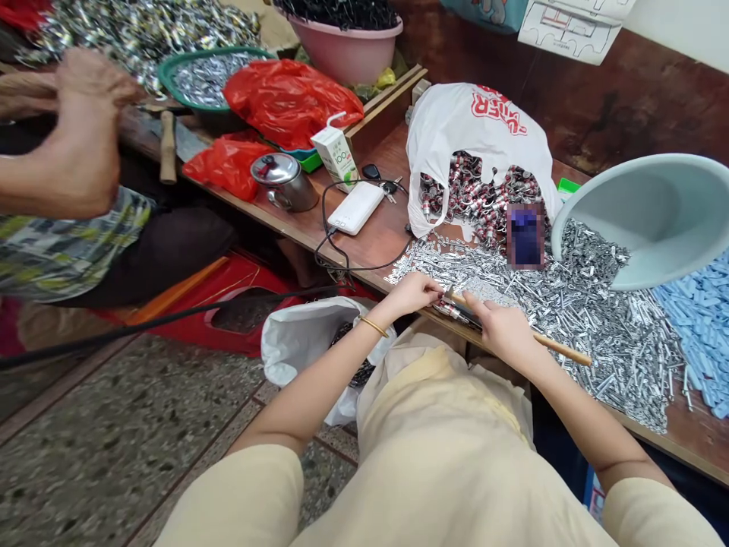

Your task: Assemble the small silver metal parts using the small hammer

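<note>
At the table's front edge, my left hand (418, 293) has its fingers pinched together at the tip of a dark-headed tool; whatever small piece they hold is too small to name. My right hand (504, 323) is closed around the tool, whose wooden handle (563, 349) sticks out to the right below the palm. Small red and silver parts (452, 310) lie just under the tool between both hands. Behind the hands spreads a heap of small silver metal pieces (604, 342). A white plastic bag (456, 114) of red and silver parts stands open behind it.
A grey tub (672, 220) lies tipped over silver pieces, beside light blue pieces (700, 319). To the left are a power bank (357, 207) with cable, keys, a drink carton (335, 152), a metal mug (285, 182) and red bags. Another person's arm (85, 144) is at far left.
</note>
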A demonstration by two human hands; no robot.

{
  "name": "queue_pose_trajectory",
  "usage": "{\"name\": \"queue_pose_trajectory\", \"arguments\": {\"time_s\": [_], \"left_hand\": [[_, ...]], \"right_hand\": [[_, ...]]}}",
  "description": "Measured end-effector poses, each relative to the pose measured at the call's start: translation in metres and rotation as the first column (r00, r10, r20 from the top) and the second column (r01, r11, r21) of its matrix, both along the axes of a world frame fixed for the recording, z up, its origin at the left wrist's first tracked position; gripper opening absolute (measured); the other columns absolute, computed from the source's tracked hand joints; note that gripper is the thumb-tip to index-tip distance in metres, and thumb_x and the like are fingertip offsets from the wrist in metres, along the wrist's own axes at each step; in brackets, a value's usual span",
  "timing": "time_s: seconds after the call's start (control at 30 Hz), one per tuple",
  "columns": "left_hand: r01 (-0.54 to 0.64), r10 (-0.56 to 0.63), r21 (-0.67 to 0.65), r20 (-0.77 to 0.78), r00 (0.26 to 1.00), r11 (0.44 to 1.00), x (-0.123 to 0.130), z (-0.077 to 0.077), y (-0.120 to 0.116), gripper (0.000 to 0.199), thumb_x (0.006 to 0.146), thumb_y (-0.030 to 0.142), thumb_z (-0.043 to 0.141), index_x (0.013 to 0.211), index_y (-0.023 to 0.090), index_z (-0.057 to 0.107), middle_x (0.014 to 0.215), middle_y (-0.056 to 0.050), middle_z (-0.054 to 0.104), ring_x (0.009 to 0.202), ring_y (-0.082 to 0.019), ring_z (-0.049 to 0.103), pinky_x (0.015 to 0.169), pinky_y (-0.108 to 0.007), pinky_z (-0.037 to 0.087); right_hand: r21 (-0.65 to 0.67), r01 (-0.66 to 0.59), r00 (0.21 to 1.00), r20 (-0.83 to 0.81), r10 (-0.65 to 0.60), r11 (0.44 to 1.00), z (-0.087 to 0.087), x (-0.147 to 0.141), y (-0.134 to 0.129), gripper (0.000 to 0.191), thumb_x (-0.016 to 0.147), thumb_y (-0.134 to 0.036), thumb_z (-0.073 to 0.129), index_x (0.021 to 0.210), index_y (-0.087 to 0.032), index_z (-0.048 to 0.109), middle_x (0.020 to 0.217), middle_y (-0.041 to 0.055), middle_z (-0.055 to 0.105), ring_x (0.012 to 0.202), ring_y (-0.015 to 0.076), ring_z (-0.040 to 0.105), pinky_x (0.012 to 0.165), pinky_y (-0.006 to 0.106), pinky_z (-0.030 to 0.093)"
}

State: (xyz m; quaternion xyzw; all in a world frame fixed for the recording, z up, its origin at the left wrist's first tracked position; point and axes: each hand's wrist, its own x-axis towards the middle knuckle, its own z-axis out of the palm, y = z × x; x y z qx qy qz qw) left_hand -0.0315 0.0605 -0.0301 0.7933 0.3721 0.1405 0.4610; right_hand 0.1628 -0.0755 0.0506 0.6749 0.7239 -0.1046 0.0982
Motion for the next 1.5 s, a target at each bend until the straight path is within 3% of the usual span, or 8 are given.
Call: {"name": "queue_pose_trajectory", "arguments": {"time_s": [0.13, 0.27, 0.47, 0.67, 0.83, 1.0, 1.17, 1.5], "left_hand": [[-0.103, 0.097, 0.090, 0.078, 0.992, 0.991, -0.007, 0.013, -0.020, 0.020, 0.081, 0.017, 0.058, 0.082, 0.017, 0.078, 0.076, -0.003, 0.075, 0.072, -0.016, 0.066, 0.069, -0.025, 0.050], [-0.305, 0.133, 0.332, 0.454, 0.881, 0.893, -0.004, 0.030, -0.054, 0.030, 0.095, 0.014, 0.049, 0.095, 0.020, 0.078, 0.096, -0.007, 0.078, 0.092, -0.017, 0.072, 0.087, -0.032, 0.056], [-0.399, -0.056, 0.518, 0.659, 0.750, 0.757, 0.040, 0.044, -0.078, 0.026, 0.099, 0.011, 0.053, 0.102, 0.022, 0.076, 0.100, -0.006, 0.078, 0.101, -0.017, 0.074, 0.090, -0.032, 0.060], [-0.461, 0.001, 0.469, 0.700, 0.715, 0.753, 0.086, 0.051, -0.085, 0.024, 0.096, 0.007, 0.056, 0.101, 0.022, 0.073, 0.101, -0.006, 0.077, 0.100, -0.017, 0.073, 0.090, -0.033, 0.060], [-0.436, 0.332, 0.047, 0.577, 0.747, 0.899, 0.084, 0.049, -0.086, 0.018, 0.098, 0.031, 0.055, 0.098, 0.018, 0.068, 0.105, -0.011, 0.075, 0.101, -0.021, 0.072, 0.090, -0.036, 0.060], [-0.368, 0.431, -0.313, 0.162, 0.888, 0.875, 0.046, 0.024, -0.065, 0.026, 0.082, 0.041, 0.064, 0.089, 0.016, 0.064, 0.080, -0.004, 0.072, 0.074, -0.018, 0.069, 0.071, -0.031, 0.059], [-0.409, 0.408, -0.309, -0.070, 0.910, 0.859, 0.027, 0.012, -0.038, 0.025, 0.073, 0.040, 0.063, 0.082, 0.018, 0.063, 0.070, -0.001, 0.068, 0.066, -0.019, 0.066, 0.063, -0.029, 0.056], [-0.284, 0.310, 0.142, -0.216, 0.926, 0.948, 0.021, 0.025, -0.014, 0.021, 0.073, 0.025, 0.055, 0.079, 0.019, 0.073, 0.083, -0.005, 0.075, 0.075, -0.019, 0.063, 0.072, -0.027, 0.046]], "right_hand": [[0.136, 0.118, 0.954, -0.289, -0.074, 0.984, -0.020, 0.035, -0.008, 0.057, 0.098, -0.018, 0.038, 0.154, -0.026, 0.046, 0.112, 0.0095, 0.071, 0.095, 0.0221, 0.067, 0.081, 0.032, 0.051], [0.197, 0.308, 0.814, -0.560, -0.151, 0.931, -0.049, 0.073, -0.027, 0.051, 0.099, -0.027, 0.038, 0.147, -0.021, 0.054, 0.116, 0.0113, 0.072, 0.103, 0.0243, 0.066, 0.089, 0.039, 0.054], [0.118, 0.380, 0.760, -0.606, -0.237, 0.917, -0.069, 0.080, -0.034, 0.045, 0.097, -0.028, 0.043, 0.136, -0.021, 0.063, 0.121, 0.0104, 0.074, 0.106, 0.0247, 0.069, 0.092, 0.040, 0.054], [0.126, 0.286, 0.796, -0.583, -0.162, 0.950, -0.057, 0.081, -0.025, 0.045, 0.096, -0.020, 0.043, 0.136, -0.019, 0.062, 0.127, 0.0115, 0.071, 0.110, 0.0230, 0.068, 0.097, 0.036, 0.052], [0.126, 0.311, 0.752, -0.639, -0.163, 0.942, -0.055, 0.102, -0.029, 0.040, 0.098, -0.025, 0.043, 0.133, -0.020, 0.062, 0.127, 0.0118, 0.071, 0.111, 0.0235, 0.069, 0.096, 0.038, 0.053], [0.092, 0.309, 0.674, -0.723, -0.150, 0.947, -0.047, 0.127, -0.036, 0.042, 0.098, -0.030, 0.044, 0.136, -0.019, 0.056, 0.124, 0.0126, 0.071, 0.102, 0.0231, 0.070, 0.088, 0.037, 0.055], [0.067, 0.143, 0.676, -0.735, -0.048, 0.987, -0.036, 0.125, -0.037, 0.040, 0.098, -0.027, 0.043, 0.136, -0.021, 0.052, 0.118, 0.0091, 0.072, 0.095, 0.0206, 0.070, 0.083, 0.034, 0.054], [0.200, 0.091, 0.747, -0.661, 0.066, 0.976, -0.039, 0.100, -0.040, 0.038, 0.099, -0.023, 0.043, 0.132, -0.022, 0.061, 0.123, 0.0095, 0.070, 0.105, 0.0200, 0.068, 0.091, 0.033, 0.054]]}}
